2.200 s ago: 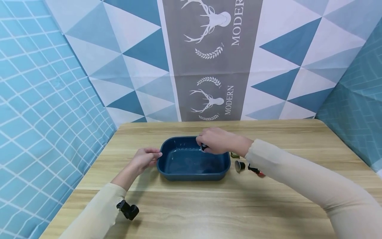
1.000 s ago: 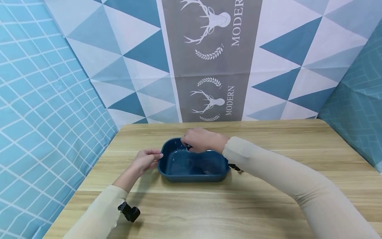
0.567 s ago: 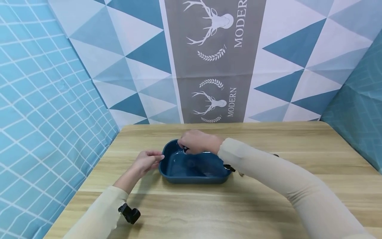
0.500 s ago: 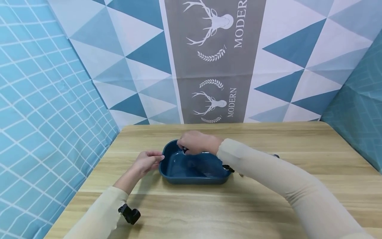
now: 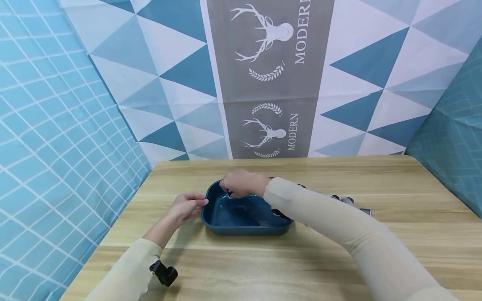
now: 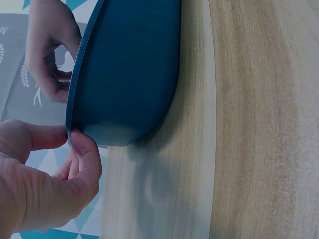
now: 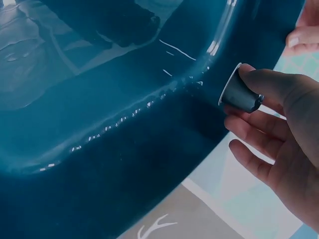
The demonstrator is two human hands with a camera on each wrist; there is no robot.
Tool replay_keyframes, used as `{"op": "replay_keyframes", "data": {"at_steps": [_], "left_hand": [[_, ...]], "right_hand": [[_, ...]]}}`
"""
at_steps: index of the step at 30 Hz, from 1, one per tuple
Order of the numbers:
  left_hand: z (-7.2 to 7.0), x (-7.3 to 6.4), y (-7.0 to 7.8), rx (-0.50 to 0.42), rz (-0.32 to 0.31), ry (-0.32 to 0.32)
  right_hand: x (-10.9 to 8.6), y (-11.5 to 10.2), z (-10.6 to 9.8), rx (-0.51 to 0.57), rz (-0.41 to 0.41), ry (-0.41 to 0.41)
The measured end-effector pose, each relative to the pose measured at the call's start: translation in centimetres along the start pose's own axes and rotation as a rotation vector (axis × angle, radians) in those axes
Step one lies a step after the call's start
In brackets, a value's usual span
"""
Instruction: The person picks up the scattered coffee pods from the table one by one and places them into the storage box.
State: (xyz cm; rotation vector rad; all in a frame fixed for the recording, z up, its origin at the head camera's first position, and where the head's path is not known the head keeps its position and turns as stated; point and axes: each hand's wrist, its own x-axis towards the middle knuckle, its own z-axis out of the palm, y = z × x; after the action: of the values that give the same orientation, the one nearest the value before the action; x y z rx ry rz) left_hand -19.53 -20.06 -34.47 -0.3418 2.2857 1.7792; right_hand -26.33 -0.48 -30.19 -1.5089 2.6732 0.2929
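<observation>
A dark blue rectangular basin (image 5: pixel 248 230) with rounded corners stands on the wooden table. At its left end, my left hand (image 5: pixel 187 207) pinches the rim between thumb and fingers; the left wrist view shows the thumb inside and the index finger outside. My right hand (image 5: pixel 241 184) is over the basin's far left corner. Between its thumb and index finger it holds a dark coffee capsule (image 7: pixel 241 94) with a silver rim, tipped on its side, the wide end facing into the basin. The right wrist view shows a glossy, reflective surface inside the basin.
Several small capsule-like things, among them a grey one (image 5: pixel 347 200), lie on the table (image 5: pixel 241 267) to the right, partly behind the right sleeve (image 5: pixel 324 217). A black wrist camera (image 5: pixel 163 272) sits on the left sleeve. Patterned cloth (image 5: pixel 180 83) backs the table.
My right hand has moved left across the basin with the capsule. The capsule beside the basin seen earliest is now behind the right sleeve, and other small things show past it. Left hand stays.
</observation>
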Motion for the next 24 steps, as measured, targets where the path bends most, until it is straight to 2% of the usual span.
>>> {"op": "replay_keyframes", "data": {"at_steps": [9,19,24], "left_hand": [[0.0,-0.2,-0.1,-0.019,0.004,-0.015],[0.1,-0.3,-0.4,-0.010,-0.014,-0.025],[-0.1,-0.3,-0.1,0.010,-0.020,-0.024]], "right_hand": [[1.1,-0.9,0.4,-0.051,-0.008,-0.037],[2.5,-1.4,1.1,-0.026,-0.010,-0.047],[3.2,-1.6,1.2,-0.010,-0.016,-0.039]]}}
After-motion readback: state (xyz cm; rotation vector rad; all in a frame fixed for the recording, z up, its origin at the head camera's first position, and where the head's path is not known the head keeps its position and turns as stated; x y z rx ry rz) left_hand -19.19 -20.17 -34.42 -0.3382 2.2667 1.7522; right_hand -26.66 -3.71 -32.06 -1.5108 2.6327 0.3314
